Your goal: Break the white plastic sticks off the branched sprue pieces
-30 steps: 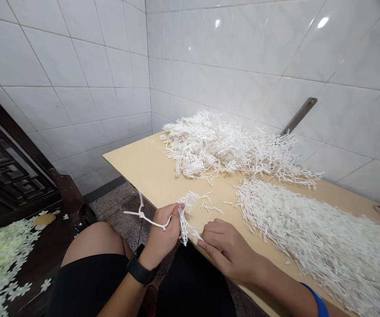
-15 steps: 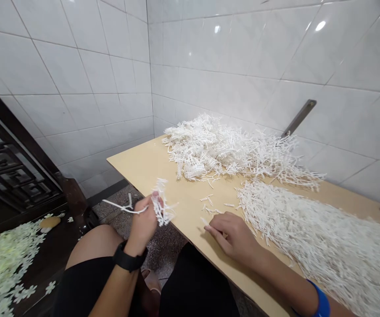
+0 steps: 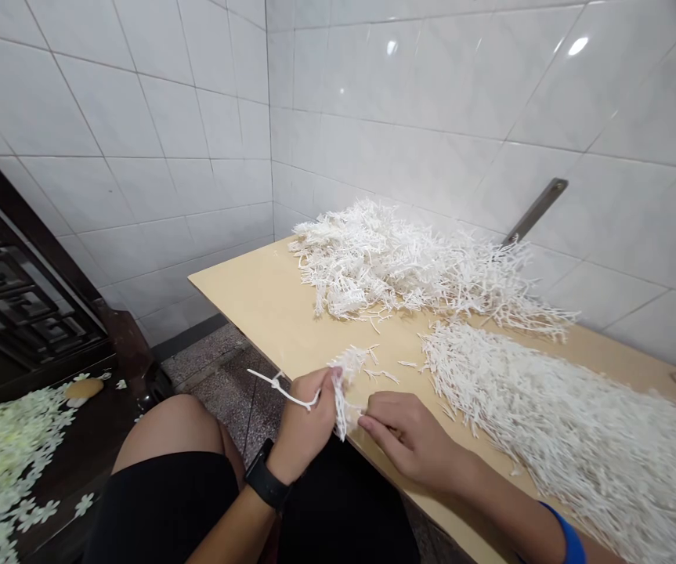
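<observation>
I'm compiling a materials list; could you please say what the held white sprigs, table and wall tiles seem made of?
White sprigs: probably matte moulded plastic, judging by their thin, uniform branching.
Table: perhaps smooth laminated board, given its even tan surface and thin edge.
Wall tiles: likely glazed ceramic; lights reflect brightly.

Plain white is noted on the held sprig [image 3: 340, 407] and the tangled heap [image 3: 384, 262]; the loose pile [image 3: 578, 427] is toned slightly creamier. Tabletop [image 3: 247, 278]: light tan, unpatterned. Wall tiles [image 3: 408, 86] are marbled pale grey and gridded by darker joints. Floor [image 3: 205, 359]: speckled grey-brown. The lattice [image 3: 37, 241], dark brown, is patterned with angular fretwork. Flowers [image 3: 0, 462] are tinted pale yellow-green. Watch [image 3: 268, 476]: black; band [image 3: 566, 534]: blue.
</observation>
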`<state>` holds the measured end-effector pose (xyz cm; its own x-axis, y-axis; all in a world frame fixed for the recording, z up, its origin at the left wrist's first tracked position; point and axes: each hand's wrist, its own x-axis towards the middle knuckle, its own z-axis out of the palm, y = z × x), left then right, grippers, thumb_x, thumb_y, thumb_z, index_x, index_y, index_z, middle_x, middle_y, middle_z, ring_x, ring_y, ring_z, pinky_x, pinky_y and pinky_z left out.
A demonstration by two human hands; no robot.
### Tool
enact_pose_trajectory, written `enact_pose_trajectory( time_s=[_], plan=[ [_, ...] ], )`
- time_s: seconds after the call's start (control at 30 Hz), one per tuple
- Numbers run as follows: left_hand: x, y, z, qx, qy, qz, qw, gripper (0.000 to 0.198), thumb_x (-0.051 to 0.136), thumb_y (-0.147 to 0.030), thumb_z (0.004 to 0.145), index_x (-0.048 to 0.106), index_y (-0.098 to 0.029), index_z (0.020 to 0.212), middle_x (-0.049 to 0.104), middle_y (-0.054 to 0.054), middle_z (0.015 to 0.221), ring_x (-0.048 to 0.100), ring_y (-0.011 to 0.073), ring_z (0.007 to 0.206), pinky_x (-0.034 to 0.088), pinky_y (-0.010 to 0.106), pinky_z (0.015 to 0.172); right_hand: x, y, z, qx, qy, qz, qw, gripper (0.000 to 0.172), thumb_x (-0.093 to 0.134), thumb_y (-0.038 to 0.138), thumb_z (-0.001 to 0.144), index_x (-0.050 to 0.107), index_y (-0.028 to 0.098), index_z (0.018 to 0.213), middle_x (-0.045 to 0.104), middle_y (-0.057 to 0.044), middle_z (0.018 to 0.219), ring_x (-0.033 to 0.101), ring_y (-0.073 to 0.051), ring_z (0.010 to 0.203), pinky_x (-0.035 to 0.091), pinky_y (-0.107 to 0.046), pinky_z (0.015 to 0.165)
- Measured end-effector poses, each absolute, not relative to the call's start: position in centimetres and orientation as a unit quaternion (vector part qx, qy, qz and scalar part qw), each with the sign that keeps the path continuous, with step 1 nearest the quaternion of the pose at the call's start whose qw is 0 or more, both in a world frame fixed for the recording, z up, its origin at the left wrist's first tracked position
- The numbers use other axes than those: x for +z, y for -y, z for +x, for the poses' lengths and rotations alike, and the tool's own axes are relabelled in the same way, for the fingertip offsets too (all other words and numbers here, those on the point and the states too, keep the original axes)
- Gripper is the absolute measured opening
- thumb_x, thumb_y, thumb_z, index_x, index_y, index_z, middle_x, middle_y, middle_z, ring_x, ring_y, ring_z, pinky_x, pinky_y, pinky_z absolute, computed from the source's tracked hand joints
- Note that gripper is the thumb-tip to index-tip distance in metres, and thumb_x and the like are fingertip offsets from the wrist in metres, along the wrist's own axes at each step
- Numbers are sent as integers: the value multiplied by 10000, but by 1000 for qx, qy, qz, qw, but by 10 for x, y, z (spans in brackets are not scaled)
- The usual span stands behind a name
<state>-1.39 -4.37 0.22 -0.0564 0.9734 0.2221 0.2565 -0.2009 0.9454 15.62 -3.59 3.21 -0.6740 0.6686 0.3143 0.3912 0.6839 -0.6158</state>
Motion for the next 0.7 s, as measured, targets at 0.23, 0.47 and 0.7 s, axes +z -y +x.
enact_pose_trajectory(
  time_s=[0.23,0.47,0.7],
  plan=[
    [-2,20,-62,603,-593,447,292,334,439,-374,908,447,-199,623,464,-35,544,420,115,492,325,226,491,41,45,161,219,879,-259,336,388,384,155,929,166,228,617,246,48,531,293,-117,476,256,-276,508],
    [6,34,-57,557,-556,518,334,428,401,-422,952,469,-189,599,454,-28,527,420,110,480,326,232,481,22,10,176,38,850,-468,240,524,394,372,991,321,198,502,401,13,466,363,-112,445,246,-282,508],
    [6,44,-21,534,-505,568,372,446,342,-404,978,476,-186,613,480,-21,545,451,115,512,360,242,544,36,27,163,185,863,-409,230,303,471,360,961,537,186,723,570,-17,692,511,-145,643,360,-258,617]
  ],
)
